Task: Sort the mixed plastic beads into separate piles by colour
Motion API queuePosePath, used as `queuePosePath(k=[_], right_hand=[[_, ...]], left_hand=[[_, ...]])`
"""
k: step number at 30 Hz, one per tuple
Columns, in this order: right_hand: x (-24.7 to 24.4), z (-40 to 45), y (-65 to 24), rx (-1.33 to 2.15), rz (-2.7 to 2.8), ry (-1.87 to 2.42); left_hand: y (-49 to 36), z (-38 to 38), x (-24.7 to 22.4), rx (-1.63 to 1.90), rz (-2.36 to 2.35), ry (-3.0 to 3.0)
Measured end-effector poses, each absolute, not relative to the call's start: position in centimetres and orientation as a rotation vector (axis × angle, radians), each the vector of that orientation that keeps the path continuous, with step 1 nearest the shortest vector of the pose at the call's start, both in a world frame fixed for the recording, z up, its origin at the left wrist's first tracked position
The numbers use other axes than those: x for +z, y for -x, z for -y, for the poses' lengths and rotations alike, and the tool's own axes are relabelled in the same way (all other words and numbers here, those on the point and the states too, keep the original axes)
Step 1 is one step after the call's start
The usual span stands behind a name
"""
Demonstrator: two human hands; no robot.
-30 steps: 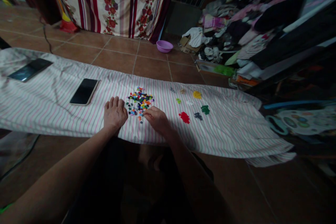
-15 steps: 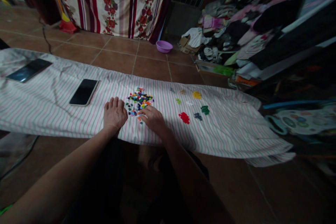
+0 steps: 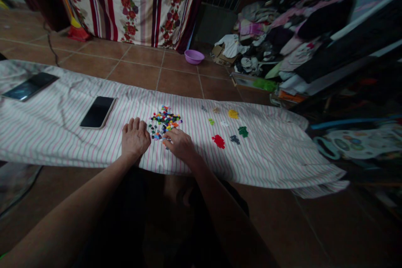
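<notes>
My left hand (image 3: 136, 137) lies flat, palm down, on the striped cloth (image 3: 270, 155), just left of a mixed heap of small coloured pieces (image 3: 165, 118). It holds nothing. At the heap's near right edge, my right hand (image 3: 179, 143) has its thumb and fingertips pinched together low over the pieces; whatever is between them is too small to make out. Sorted single-colour groups lie to the right: red pieces (image 3: 218, 141), dark grey pieces (image 3: 235, 139), green pieces (image 3: 243, 131), yellow pieces (image 3: 233, 113), lime pieces (image 3: 211, 121), white pieces (image 3: 224, 124) and tan pieces (image 3: 215, 110).
A phone (image 3: 98, 112) rests on the cloth left of my left hand, with a dark tablet-like device (image 3: 30, 86) farther left. Beyond the cloth, a purple basin (image 3: 194, 57) stands on the tiled floor. Clothes (image 3: 266, 33) are piled at the back right.
The view has shifted slightly, so everything sits a little farther left. My right hand's fingertips have drawn closer together at the heap's near edge. My left hand stays flat in place.
</notes>
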State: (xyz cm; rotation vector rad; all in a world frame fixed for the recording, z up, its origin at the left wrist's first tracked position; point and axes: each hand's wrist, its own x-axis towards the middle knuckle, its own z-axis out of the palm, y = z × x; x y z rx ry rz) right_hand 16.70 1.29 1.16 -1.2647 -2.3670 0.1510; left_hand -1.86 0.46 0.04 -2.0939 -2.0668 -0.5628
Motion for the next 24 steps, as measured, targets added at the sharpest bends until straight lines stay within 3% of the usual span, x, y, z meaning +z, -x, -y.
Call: queuePosePath(k=[14,24], right_hand=[[1.2,-3.0,-18.9,0.688,1.835,1.321],[1.0,-3.8,-23.2,0.769,1.527,1.388]], left_hand=[[1.9,-0.5,0.1,-0.600,2.092,2.111],[1.9,-0.6,-0.1,-0.569,2.059,2.082]])
